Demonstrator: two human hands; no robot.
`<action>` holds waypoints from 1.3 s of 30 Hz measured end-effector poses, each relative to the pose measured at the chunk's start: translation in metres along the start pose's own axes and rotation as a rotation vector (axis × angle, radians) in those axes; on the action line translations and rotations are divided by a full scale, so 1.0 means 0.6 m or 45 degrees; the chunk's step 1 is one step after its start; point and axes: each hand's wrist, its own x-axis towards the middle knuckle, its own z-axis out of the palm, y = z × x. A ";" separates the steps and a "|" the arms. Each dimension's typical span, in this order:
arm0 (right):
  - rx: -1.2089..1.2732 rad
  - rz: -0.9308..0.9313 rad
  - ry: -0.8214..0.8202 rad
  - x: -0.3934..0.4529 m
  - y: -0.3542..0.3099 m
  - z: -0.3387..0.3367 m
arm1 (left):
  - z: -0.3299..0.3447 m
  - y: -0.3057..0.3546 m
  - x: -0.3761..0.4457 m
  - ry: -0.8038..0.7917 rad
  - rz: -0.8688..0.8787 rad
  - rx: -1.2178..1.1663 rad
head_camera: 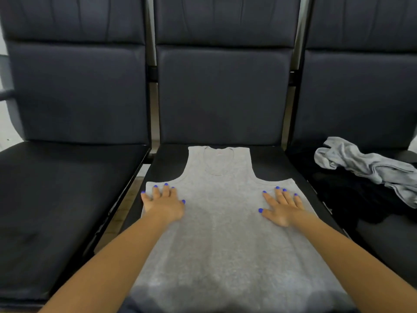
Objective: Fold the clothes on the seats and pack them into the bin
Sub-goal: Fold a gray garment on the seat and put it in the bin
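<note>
A grey tank top [222, 222] lies flat on the middle seat [268, 159], its hem cut off by the frame's bottom edge. The left hand [163, 203] and right hand [283, 207] press on it, fingers straight, gripping nothing. On the right seat [383, 240] a crumpled grey garment [365, 166] tops dark clothes [338, 195] (hard to make out).

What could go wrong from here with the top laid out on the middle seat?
1. The gray tank top is wider than the middle seat; its edge under the left hand sits at the gap, so a side fold could slip off.
2. Both hands lie flat, the right hand too; sliding them might bunch the fabric.
3. The crumpled gray garment on the right seat could get snagged.
</note>
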 end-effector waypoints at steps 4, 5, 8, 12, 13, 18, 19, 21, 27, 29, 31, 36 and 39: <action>-0.009 0.081 0.088 0.013 -0.015 -0.031 | -0.002 0.006 0.027 0.053 0.091 -0.050; 0.007 0.093 0.145 0.015 -0.018 -0.039 | 0.000 0.005 0.033 0.066 0.129 -0.045; -0.023 0.152 0.206 0.022 -0.033 -0.054 | 0.012 -0.001 0.050 0.116 0.146 -0.026; -0.150 0.213 0.250 0.040 -0.055 -0.072 | 0.015 0.002 0.069 0.284 0.107 0.013; -0.147 0.201 0.310 0.046 -0.059 -0.080 | 0.012 0.005 0.076 0.347 0.103 -0.001; 0.227 0.103 0.550 0.106 -0.073 -0.121 | -0.021 0.036 0.139 0.485 0.151 -0.278; 0.300 0.076 0.553 0.124 -0.076 -0.126 | -0.030 0.044 0.157 0.501 0.159 -0.364; 0.454 0.030 0.534 0.168 -0.080 -0.135 | -0.054 0.059 0.192 0.554 0.189 -0.478; 0.892 0.007 0.511 0.288 -0.083 -0.177 | -0.123 0.098 0.301 0.526 0.116 -0.495; 1.000 0.037 0.430 0.322 -0.081 -0.189 | -0.135 0.102 0.326 0.458 -0.010 -0.512; 1.098 0.052 0.340 0.345 -0.076 -0.203 | -0.144 0.094 0.357 0.394 -0.074 -0.524; 0.935 0.092 0.379 0.378 -0.071 -0.244 | -0.179 0.062 0.392 0.452 0.024 -0.517; 1.033 0.135 0.645 0.382 -0.072 -0.257 | -0.203 0.067 0.373 0.890 0.090 -0.745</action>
